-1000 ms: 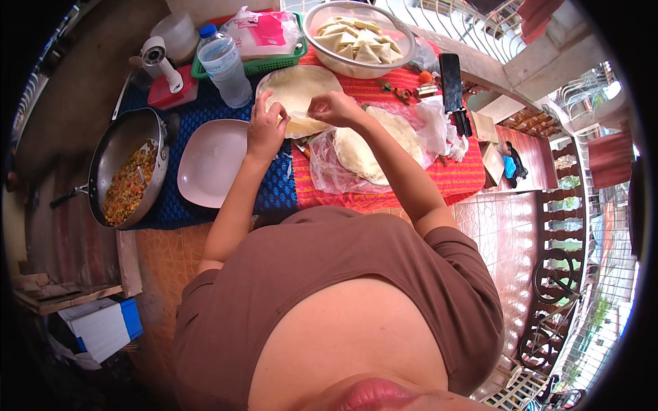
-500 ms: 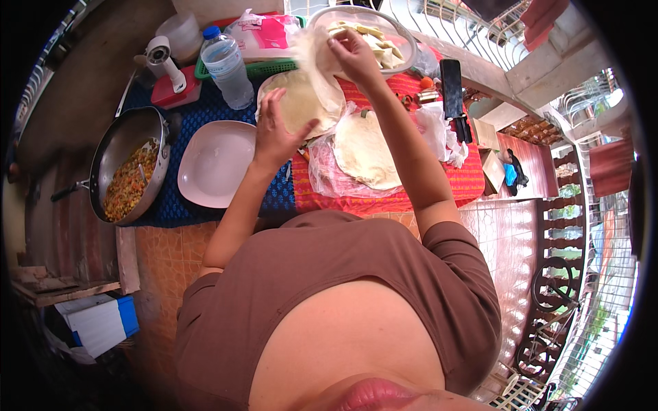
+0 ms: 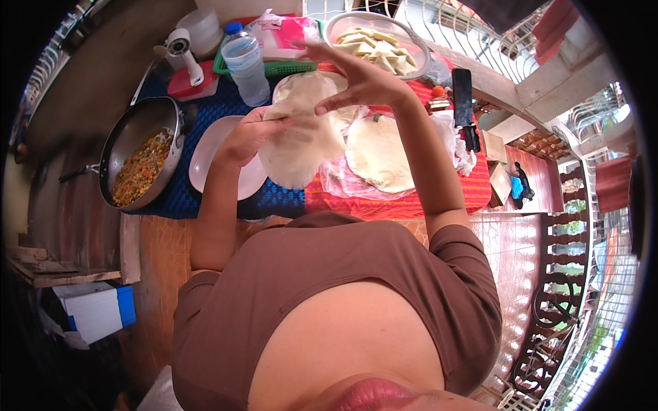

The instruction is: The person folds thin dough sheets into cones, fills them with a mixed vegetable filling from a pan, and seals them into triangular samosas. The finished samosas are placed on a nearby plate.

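Note:
A thin, pale round wrapper [image 3: 295, 157] hangs from my left hand [image 3: 243, 137], whose thumb and fingers are pinched on its upper left edge. My right hand [image 3: 370, 79] is above and right of it, fingers spread, the thumb near the wrapper's upper part; nothing is in its grip. Partly covered by the wrapper, a round plate [image 3: 279, 88] bears more pale wrappers. To the right, another round pale wrapper or stack [image 3: 380, 154] lies on clear plastic [image 3: 332, 179]. The wrapper hides part of a pale squarish plate [image 3: 212, 161].
At left stands a wok [image 3: 110, 154] of diced, cooked filling [image 3: 144, 168]. Folded triangles [image 3: 377, 51] fill part of an oval container [image 3: 421, 48] at the back. A water bottle [image 3: 245, 68], a green basket [image 3: 221, 65] and a black-handled flat object [image 3: 463, 103] are also around.
The wrapper came from up by the oval container down toward me and left. My left hand, open before, now pinches it. My right hand has let go and spread its fingers.

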Demonstrator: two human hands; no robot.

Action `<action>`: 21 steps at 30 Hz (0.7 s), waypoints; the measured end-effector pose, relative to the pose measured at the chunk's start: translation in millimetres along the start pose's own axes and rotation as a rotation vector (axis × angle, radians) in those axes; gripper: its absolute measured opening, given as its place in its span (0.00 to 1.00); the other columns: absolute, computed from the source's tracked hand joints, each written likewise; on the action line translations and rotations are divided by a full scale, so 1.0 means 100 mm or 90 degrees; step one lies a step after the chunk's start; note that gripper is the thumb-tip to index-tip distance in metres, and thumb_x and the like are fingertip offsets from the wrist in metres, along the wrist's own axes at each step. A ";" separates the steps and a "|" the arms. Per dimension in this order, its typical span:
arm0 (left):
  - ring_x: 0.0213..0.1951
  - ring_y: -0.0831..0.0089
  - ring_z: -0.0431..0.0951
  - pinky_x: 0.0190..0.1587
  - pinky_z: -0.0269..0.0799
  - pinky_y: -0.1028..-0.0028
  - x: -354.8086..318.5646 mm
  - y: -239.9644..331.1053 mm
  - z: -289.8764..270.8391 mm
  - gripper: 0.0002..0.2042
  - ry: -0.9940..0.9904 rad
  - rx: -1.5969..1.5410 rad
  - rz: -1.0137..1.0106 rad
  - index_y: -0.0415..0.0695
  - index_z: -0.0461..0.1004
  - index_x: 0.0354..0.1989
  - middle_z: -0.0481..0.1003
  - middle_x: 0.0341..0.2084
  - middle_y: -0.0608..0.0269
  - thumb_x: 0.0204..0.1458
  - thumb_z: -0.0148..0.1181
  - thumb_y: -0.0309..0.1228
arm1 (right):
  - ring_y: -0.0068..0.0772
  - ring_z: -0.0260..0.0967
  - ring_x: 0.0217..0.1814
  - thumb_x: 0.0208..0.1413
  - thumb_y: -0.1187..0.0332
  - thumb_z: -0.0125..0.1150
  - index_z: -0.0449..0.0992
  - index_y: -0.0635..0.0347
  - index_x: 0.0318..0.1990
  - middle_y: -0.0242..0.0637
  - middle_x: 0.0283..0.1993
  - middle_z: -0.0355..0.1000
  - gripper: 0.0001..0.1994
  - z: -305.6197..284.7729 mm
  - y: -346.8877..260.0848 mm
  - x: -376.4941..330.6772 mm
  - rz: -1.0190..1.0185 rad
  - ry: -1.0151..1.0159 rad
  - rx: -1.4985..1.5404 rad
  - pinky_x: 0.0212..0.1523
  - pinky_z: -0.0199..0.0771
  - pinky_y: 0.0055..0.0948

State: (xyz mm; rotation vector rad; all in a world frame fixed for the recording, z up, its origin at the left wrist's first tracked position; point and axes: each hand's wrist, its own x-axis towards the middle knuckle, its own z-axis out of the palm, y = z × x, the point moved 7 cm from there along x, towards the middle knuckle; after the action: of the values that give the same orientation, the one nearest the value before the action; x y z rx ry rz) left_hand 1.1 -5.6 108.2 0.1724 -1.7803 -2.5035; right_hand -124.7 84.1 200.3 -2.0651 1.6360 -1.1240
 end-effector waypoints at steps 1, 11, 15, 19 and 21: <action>0.42 0.76 0.78 0.48 0.72 0.75 -0.05 0.02 -0.02 0.14 -0.006 -0.004 -0.026 0.36 0.72 0.49 0.77 0.41 0.62 0.55 0.53 0.25 | 0.34 0.63 0.60 0.38 0.56 0.76 0.59 0.56 0.64 0.38 0.56 0.68 0.44 0.14 0.02 0.06 0.014 -0.095 0.086 0.64 0.57 0.35; 0.43 0.76 0.76 0.49 0.70 0.75 -0.64 0.00 -0.96 0.15 0.184 -0.169 0.077 0.38 0.74 0.48 0.77 0.41 0.63 0.50 0.58 0.22 | 0.23 0.70 0.48 0.39 0.74 0.75 0.70 0.68 0.51 0.33 0.46 0.74 0.29 0.96 0.70 0.17 0.276 -0.068 0.501 0.52 0.69 0.25; 0.48 0.77 0.73 0.52 0.68 0.75 -0.78 0.33 -1.02 0.21 0.195 0.142 0.187 0.37 0.68 0.54 0.74 0.47 0.61 0.49 0.61 0.21 | 0.20 0.73 0.40 0.44 0.73 0.71 0.76 0.64 0.45 0.31 0.38 0.77 0.18 1.03 0.72 0.42 0.320 -0.007 0.395 0.46 0.72 0.23; 0.47 0.78 0.75 0.48 0.70 0.78 -0.73 0.60 -1.18 0.23 0.239 0.243 0.249 0.37 0.68 0.54 0.75 0.47 0.59 0.48 0.65 0.23 | 0.22 0.73 0.35 0.46 0.71 0.67 0.78 0.64 0.40 0.36 0.32 0.77 0.13 0.93 0.25 0.77 0.260 -0.019 0.104 0.40 0.71 0.24; 0.44 0.75 0.76 0.46 0.70 0.77 -0.76 0.69 -1.23 0.20 0.288 0.397 0.265 0.39 0.72 0.50 0.76 0.43 0.60 0.47 0.65 0.23 | 0.35 0.75 0.34 0.43 0.67 0.65 0.79 0.57 0.40 0.44 0.30 0.75 0.14 0.95 0.04 0.93 0.235 -0.061 -0.083 0.39 0.72 0.31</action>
State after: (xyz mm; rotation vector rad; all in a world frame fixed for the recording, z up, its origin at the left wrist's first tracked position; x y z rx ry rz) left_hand 91.1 -134.6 137.4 0.3232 -2.0502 -1.4407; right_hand -54.2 -24.9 172.2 -1.7542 1.9815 -0.8009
